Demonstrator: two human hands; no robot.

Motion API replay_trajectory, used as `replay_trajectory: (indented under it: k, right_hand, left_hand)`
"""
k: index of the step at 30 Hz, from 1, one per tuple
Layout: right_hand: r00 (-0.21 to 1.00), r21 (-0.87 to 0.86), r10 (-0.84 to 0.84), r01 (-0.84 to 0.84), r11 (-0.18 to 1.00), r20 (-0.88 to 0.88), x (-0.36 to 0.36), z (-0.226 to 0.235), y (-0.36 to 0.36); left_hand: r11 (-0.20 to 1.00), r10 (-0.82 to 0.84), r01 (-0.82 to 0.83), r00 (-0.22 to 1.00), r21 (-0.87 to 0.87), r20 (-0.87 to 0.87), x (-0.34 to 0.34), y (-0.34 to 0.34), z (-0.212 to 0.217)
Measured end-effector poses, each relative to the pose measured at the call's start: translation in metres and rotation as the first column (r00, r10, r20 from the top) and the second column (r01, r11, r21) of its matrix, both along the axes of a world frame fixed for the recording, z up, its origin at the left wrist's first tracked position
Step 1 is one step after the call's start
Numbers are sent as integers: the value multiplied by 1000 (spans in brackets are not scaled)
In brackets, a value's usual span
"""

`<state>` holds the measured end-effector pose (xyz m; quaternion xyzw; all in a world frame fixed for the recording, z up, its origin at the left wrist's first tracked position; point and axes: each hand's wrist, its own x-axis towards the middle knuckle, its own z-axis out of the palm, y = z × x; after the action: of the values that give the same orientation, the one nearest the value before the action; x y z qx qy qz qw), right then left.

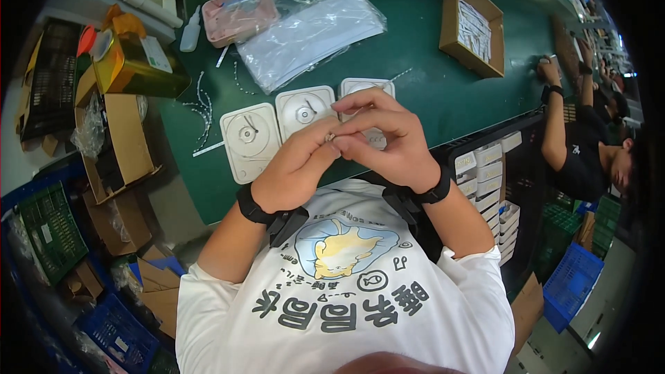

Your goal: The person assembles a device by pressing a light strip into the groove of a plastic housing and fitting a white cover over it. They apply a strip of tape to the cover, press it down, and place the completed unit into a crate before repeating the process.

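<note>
My left hand (pixel 296 165) and my right hand (pixel 389 133) meet above the near edge of the green table. Both are closed, fingertips pinched together around a tiny pale piece (pixel 330 137) too small to name. Three white rounded plastic housings stand in a row beyond them. The left housing (pixel 239 156) and the middle housing (pixel 291 104) each show a round centre part with a short dark wire. My right hand covers much of the right housing (pixel 352 86).
A clear plastic bag (pixel 305 45) with white sheets lies beyond the housings, beside a pink tray (pixel 235 21) and a white squeeze bottle (pixel 190 31). Farther right stands a cardboard box (pixel 450 24) of white strips. A yellow can (pixel 135 69) is left; a co-worker (pixel 582 138) sits right.
</note>
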<state>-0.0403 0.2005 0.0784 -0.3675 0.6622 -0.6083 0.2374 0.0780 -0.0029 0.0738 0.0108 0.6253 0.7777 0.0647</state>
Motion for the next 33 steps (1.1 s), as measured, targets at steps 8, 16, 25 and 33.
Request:
replay_trajectory:
  k: [8, 16, 25, 33]
  right_hand:
    - [951, -194, -1, 65, 979, 311, 18, -10, -20]
    - [834, 154, -280, 235, 960, 474, -30, -7, -11]
    - [993, 454, -96, 115, 884, -65, -35, -5, -12]
    - [987, 414, -96, 141, 899, -128, -28, -12, -20]
  left_hand:
    - [999, 27, -29, 998, -35, -62, 25, -10, -8]
    - [481, 329, -465, 882, -744, -338, -6, -23, -19]
    - [365, 180, -508, 861, -780, -476, -31, -5, -42]
    - [374, 128, -523, 847, -766, -516, -30, -4, -45]
